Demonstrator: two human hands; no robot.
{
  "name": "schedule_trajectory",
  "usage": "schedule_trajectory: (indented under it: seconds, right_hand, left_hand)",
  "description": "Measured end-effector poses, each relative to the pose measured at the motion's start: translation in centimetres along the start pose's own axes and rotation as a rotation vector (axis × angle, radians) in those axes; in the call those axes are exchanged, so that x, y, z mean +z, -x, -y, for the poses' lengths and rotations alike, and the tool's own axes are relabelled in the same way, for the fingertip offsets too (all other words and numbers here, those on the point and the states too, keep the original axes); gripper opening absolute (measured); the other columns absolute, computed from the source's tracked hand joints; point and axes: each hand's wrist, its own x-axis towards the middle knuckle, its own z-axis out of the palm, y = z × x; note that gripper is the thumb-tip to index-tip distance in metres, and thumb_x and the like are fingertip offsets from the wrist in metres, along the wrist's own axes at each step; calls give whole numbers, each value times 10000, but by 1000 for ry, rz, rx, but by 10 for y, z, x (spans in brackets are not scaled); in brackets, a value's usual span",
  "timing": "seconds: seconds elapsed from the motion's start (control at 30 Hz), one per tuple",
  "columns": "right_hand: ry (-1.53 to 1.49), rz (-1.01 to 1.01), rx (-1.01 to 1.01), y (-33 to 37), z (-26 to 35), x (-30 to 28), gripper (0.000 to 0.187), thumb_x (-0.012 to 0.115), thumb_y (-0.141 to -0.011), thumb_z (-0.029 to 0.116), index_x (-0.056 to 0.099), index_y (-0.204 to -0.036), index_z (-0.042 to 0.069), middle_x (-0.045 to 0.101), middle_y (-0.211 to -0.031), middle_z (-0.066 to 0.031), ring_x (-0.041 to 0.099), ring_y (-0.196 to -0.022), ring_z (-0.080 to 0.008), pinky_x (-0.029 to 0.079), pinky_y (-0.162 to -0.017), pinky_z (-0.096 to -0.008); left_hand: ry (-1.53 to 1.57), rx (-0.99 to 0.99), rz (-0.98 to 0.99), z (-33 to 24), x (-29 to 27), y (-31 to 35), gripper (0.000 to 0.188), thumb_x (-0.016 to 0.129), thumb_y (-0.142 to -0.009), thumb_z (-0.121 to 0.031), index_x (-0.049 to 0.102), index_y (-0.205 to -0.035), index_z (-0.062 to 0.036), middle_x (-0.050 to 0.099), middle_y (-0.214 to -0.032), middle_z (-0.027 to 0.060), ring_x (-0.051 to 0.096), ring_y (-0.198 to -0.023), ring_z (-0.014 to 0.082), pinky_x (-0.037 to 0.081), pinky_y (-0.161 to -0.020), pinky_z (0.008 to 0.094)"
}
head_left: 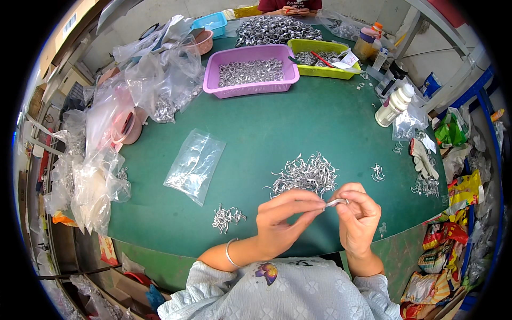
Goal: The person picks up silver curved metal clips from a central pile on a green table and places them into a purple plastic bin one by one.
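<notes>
Between my two hands, above the near edge of the green table, is a small curved silvery metal piece (335,202). My left hand (288,216) pinches one end of it, and my right hand (358,216) pinches the other. Just beyond my fingers lies a large heap of similar curved metal pieces (305,175). A smaller pile of the pieces (226,218) sits left of my left hand. To the right, a few more pieces (377,173) lie apart from the heap. A clear plastic bag (196,165) with some pieces inside rests flat on the left.
A purple tub (212,80) and a lime-green tray (325,72) hold metal parts at the back, before a big dark pile (277,30). Plastic bags (160,80) crowd the left side. A white bottle (394,105) and gloves (423,159) lie right. Another person's hands (295,10) show at the far edge.
</notes>
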Motion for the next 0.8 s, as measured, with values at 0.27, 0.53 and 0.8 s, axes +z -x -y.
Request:
schedule_trajectory:
  seconds: [0.27, 0.53, 0.8]
  right_hand:
    - [47, 14, 23, -3, -4, 0, 219, 546, -730, -160, 578, -929, -74, 515, -948, -131, 536, -827, -166, 453, -714, -265]
    - [33, -93, 171, -13, -25, -4, 234, 512, -806, -88, 553, -1035, -62, 536, -984, -107, 536, -834, -134, 455, -732, -263]
    - [252, 69, 400, -17, -66, -32, 174, 519, -842, 8, 589, -999, -23, 593, -908, -52, 549, -820, -104, 441, -738, -227]
  left_hand:
    - [-26, -4, 45, 8, 3, 5, 204, 633, -669, 130, 640, -850, 36, 617, -855, 138, 605, -772, 195, 487, -668, 265]
    - [-244, 75, -3, 40, -13, -24, 128, 649, -699, 66, 632, -816, 19, 631, -818, 79, 600, -729, 157, 477, -657, 244]
    - [-264, -312, -406, 148, -99, -176, 357, 615, -775, -33, 526, -1115, 31, 578, -1034, 106, 560, -891, 137, 458, -775, 235]
